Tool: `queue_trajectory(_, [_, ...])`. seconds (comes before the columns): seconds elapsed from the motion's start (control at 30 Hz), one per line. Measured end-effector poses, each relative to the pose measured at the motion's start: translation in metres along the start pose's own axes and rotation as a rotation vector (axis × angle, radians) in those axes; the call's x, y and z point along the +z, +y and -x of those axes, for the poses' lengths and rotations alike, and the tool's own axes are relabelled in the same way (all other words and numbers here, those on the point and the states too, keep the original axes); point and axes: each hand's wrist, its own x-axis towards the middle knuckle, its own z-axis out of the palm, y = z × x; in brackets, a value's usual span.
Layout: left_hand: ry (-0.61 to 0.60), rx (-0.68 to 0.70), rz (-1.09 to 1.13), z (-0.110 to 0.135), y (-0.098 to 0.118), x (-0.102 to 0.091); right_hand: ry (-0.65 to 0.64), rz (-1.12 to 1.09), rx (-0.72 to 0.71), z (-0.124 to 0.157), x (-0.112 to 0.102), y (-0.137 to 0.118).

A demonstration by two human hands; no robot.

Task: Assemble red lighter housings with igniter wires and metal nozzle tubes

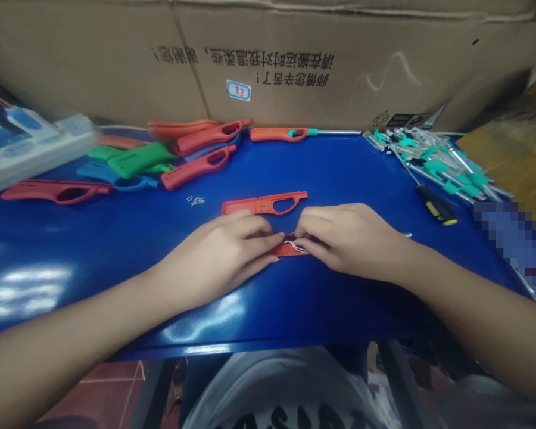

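Low over the blue table, both hands meet at a red lighter casing half (290, 250) with thin white wires (295, 244) and a black part inside it. My left hand (234, 247) grips its left end between thumb and fingers. At the other end my right hand (346, 238) is closed, fingertips pinching beside the wires; it hides much of that end. A short metal tip (408, 235) shows past my right hand. Just behind my fingers lies another red-orange casing half (261, 205), its hollow inside facing up.
Red, green and blue lighter casings (140, 159) are piled at the back left beside a white power strip (31, 149). Small metal pins (196, 201) lie nearby. An assembled lighter (279, 134) rests by the cardboard box (250, 36). Right: metal-tube inserts (446, 161) and a screwdriver (435, 205).
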Motion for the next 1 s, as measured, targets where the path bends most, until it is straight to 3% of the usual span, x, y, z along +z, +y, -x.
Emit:
queue_trajectory(0.43, [-0.027, -0.022, 0.034, -0.0005, -0.003, 0.0019, 0.035, 0.09, 0.023, 0.003, -0.0003, -0.0016])
queue_trajectory(1.0, [-0.022, 0.003, -0.001, -0.0002, -0.0033, 0.0029, 0.208, 0.276, -0.189, 0.0038, 0.0047, -0.0013])
